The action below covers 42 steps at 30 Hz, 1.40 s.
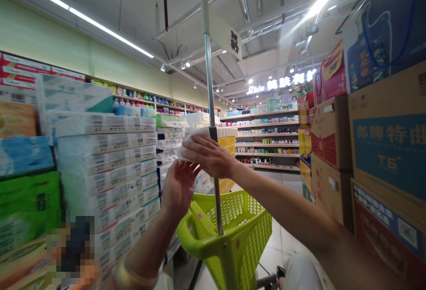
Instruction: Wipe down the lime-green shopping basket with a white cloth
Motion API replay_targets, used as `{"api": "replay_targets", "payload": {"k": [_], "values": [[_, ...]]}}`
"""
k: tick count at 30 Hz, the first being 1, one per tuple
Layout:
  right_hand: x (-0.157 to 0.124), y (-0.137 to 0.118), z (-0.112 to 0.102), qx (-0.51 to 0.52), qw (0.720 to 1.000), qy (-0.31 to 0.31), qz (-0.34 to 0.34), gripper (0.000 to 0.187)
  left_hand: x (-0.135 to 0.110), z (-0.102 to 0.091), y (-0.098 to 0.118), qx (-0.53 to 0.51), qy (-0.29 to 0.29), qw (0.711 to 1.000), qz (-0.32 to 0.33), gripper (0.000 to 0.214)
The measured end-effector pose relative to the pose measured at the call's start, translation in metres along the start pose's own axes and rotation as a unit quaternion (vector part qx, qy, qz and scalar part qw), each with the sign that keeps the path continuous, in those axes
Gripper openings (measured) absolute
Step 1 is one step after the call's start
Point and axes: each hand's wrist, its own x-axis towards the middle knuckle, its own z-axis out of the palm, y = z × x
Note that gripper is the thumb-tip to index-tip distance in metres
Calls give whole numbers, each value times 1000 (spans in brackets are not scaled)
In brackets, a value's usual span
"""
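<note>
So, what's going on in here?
Someone in a shop aisle is handling a soft white sheet, perhaps tissue or cloth. The right hand lies over it with fingers extended; the left hand is just below, fingers loosely curled, though whether it also grips the sheet is unclear. Directly ahead is a green shopping cart with an upright pole. Stacked white packs line the left side, and cardboard boxes are piled on the right.

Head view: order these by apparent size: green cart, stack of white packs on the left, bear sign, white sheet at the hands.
1. Stack of white packs
2. Green cart
3. Bear sign and white sheet: unsure; the right hand covers part of the sheet.
</note>
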Motion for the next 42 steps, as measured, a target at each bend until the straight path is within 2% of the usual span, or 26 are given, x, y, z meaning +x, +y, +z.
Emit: {"api": "replay_targets", "payload": {"k": [4, 7, 9, 11, 13, 15, 17, 19, 23, 29, 33, 35, 37, 39, 42], "values": [[11, 20, -1, 31, 988, 96, 120, 47, 0, -1, 4, 61, 13, 998, -5, 27], [9, 20, 11, 108, 955, 175, 212, 48, 0, -2, 3, 96, 30, 995, 8, 31], [3, 12, 23, 189, 902, 239, 306, 44, 2, -5, 2, 118, 34, 992, 24, 34], [-5, 0, 37, 300, 821, 284, 394, 37, 5, -10, 1, 136, 34, 989, 37, 38], [-14, -13, 50, 414, 736, 293, 449, 28, 8, -14, 0, 147, 35, 988, 45, 41], [-25, -27, 59, 500, 666, 281, 477, 20, 11, -18, 1, 151, 35, 987, 52, 44], [-38, -40, 66, 548, 619, 268, 495, 17, 13, -21, 3, 153, 34, 986, 59, 44], [-52, -55, 71, 570, 602, 246, 502, 18, 14, -23, 5, 154, 32, 985, 66, 43], [-87, -89, 81, 560, 629, 185, 507, 23, 8, -34, -4, 144, 12, 987, 67, 46], [-140, -140, 98, 529, 700, 88, 472, 31, -19, -69, -53, 212, 29, 976, -34, 60], [-166, -162, 100, 447, 778, -1, 441, 36, -32, -82, -79, 237, 44, 968, -63, 64], [-177, -167, 98, 376, 825, -61, 418, 37, -35, -83, -85, 250, 46, 965, -64, 64], [-190, -167, 95, 306, 860, -118, 391, 38, -36, -86, -87, 291, 30, 954, -66, 59], [-205, -163, 94, 254, 873, -158, 385, 37, -36, -92, -87, 352, -2, 933, -75, 56], [-224, -156, 96, 206, 863, -184, 423, 39, -33, -106, -84, 439, -55, 890, -109, 61]]}}
